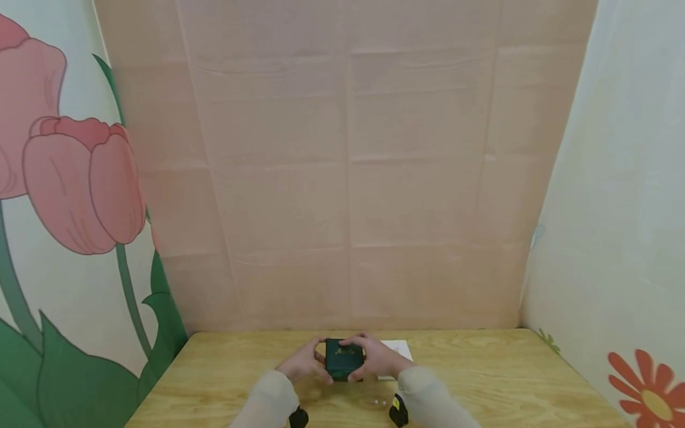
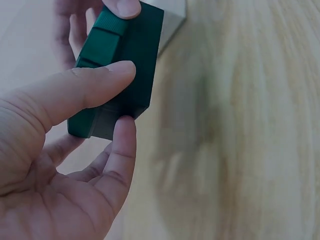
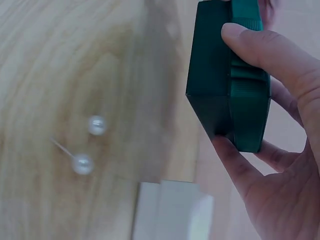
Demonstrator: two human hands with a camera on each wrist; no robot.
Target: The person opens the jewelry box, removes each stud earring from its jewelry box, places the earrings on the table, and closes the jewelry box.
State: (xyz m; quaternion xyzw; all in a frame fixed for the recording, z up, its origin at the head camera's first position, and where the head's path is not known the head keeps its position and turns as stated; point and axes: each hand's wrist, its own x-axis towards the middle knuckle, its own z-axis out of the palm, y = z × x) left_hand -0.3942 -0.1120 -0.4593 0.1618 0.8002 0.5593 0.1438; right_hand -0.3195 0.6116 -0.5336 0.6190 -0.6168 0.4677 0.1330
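From my station I watched the two hands hold a dark green jewelry box (image 1: 345, 361) over the wooden table (image 1: 476, 374), near the middle of the head view. Its lid was on and faced up toward me, with gold script across it that was too small for me to read with certainty. The left hand (image 1: 306, 361) had its fingers clamped on the left side of the box; through the left wrist camera I saw its thumb pressed flat against a dark face while another fingertip met the lower edge. The right hand (image 1: 377, 358) gripped the opposite side, thumb on the near face and fingers reaching around, spread from one another. Whether the base touched the tabletop I could not tell.

In my right wrist feed, a loose white pearl (image 3: 97, 125) lay on the wood just beside a second pearl on a thin stem (image 3: 82, 164), both apart from the box. Near them sat a white folded paper (image 3: 172, 210), which the head camera showed partly behind the right hand. Both forearms wore pale sleeves (image 1: 270, 397). Beyond the table hung a creased pinkish-beige cloth (image 1: 348, 190), with pink tulips (image 1: 80, 187) painted on my left and an orange-red flower (image 1: 654, 404) on my right.
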